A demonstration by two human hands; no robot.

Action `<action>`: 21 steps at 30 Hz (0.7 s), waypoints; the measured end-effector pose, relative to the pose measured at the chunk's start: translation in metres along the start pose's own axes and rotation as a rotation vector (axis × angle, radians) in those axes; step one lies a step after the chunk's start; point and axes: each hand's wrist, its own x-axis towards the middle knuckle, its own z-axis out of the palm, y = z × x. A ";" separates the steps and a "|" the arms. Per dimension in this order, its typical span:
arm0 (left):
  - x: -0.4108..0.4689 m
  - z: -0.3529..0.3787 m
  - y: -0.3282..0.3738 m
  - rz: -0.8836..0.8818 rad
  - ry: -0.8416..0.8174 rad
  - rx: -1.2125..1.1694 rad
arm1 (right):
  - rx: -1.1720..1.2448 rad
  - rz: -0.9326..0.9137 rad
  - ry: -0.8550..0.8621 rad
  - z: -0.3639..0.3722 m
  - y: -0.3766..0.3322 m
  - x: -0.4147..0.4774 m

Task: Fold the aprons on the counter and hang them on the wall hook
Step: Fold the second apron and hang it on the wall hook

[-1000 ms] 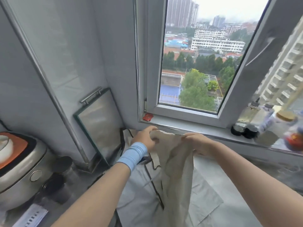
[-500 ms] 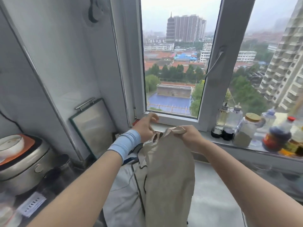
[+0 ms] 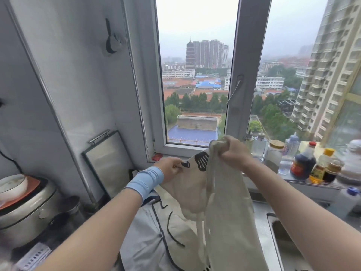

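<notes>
A beige apron (image 3: pixel 226 216) with black utensil prints hangs in the air over the counter. My right hand (image 3: pixel 232 153) grips its bunched top, level with the window sill. My left hand (image 3: pixel 170 169), with a blue wristband, pinches the apron's edge lower and to the left. A pale grey apron (image 3: pixel 156 241) with dark piping lies spread on the counter under it. A dark wall hook (image 3: pixel 111 41) sits high on the left wall, with nothing hanging from it.
A rice cooker (image 3: pixel 25 208) stands at the left. A metal-framed board (image 3: pixel 109 165) leans against the wall. Several bottles and jars (image 3: pixel 302 165) crowd the window sill at right. A sink (image 3: pixel 283 241) edge shows at lower right.
Both hands have lifted the beige apron higher and my right hand has moved right and up. The view has tilted up, bringing the wall hook into sight.
</notes>
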 end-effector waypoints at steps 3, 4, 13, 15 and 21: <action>-0.012 -0.023 -0.012 0.027 -0.001 0.065 | -0.295 -0.263 -0.049 0.009 -0.026 -0.015; -0.019 -0.032 -0.014 0.052 -0.004 0.084 | -0.376 -0.341 -0.162 0.014 -0.038 -0.020; -0.072 -0.079 -0.063 0.041 -0.165 -0.016 | -0.611 -0.173 -0.381 0.036 -0.079 -0.032; -0.077 -0.074 -0.084 0.018 -0.243 0.060 | -0.464 -0.158 -0.457 0.039 -0.083 -0.037; -0.065 -0.095 -0.087 0.025 -0.420 0.205 | -0.113 0.108 -0.619 0.033 -0.081 -0.034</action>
